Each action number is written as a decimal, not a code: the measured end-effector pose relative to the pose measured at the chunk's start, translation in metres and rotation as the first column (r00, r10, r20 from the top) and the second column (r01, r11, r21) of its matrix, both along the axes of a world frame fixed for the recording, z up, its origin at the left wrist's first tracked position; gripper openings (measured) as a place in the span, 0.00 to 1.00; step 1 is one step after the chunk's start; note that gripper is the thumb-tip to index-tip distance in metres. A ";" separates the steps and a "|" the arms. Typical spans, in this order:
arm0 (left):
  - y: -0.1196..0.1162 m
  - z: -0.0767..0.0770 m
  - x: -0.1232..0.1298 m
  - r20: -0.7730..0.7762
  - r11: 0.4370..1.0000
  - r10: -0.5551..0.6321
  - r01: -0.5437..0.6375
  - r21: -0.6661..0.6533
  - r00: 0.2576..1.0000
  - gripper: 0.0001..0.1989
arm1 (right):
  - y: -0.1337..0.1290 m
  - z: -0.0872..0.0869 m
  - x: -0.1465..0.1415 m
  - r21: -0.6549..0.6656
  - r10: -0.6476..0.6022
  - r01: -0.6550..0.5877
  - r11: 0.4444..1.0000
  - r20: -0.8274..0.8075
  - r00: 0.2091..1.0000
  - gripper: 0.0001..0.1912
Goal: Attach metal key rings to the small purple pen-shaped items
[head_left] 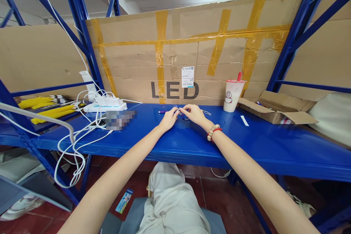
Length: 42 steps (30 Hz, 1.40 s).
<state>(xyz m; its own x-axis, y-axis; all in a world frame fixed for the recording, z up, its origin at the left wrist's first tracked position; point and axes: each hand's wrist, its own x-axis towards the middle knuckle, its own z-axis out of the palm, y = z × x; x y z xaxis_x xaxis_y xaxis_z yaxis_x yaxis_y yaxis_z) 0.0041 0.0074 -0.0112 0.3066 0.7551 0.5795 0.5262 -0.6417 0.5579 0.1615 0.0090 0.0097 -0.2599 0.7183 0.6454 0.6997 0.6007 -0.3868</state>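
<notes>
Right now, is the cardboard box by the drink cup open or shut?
Open: the box has its flaps spread outward.

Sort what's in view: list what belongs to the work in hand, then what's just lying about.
Likely in the work:
- small piece at the fingertips of the left hand and right hand, too small to identify
- purple-ended rod beside them
- metallic loop, probably

Apparently just lying about:
- cup with red straw
- white strip
- open carton
</notes>
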 end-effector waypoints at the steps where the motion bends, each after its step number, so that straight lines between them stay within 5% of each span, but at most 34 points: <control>1: 0.000 0.000 0.000 -0.002 1.000 0.004 -0.004 -0.001 1.000 0.12 | 0.000 0.000 0.000 0.004 0.004 -0.004 1.000 -0.002 1.000 0.16; 21: -0.002 0.001 -0.001 -0.035 1.000 -0.027 0.027 -0.003 0.999 0.11 | -0.002 0.004 0.000 -0.178 0.156 -0.239 0.955 -0.382 0.911 0.22; 33: -0.008 0.002 -0.003 -0.085 0.997 -0.060 0.063 0.036 0.995 0.12 | -0.002 0.003 0.009 -0.462 0.079 -0.279 0.842 -0.406 0.910 0.25; 42: -0.002 0.000 -0.002 -0.058 1.000 -0.020 0.021 0.013 0.998 0.11 | -0.001 0.001 0.003 -0.355 0.103 -0.280 0.892 -0.444 0.890 0.24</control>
<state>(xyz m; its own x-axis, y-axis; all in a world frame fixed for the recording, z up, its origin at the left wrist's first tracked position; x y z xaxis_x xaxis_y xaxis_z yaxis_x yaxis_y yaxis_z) 0.0020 0.0054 -0.0107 0.3551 0.7404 0.5707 0.5436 -0.6602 0.5183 0.1641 0.0080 0.0108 -0.2005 0.8983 0.3910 0.3159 0.4371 -0.8421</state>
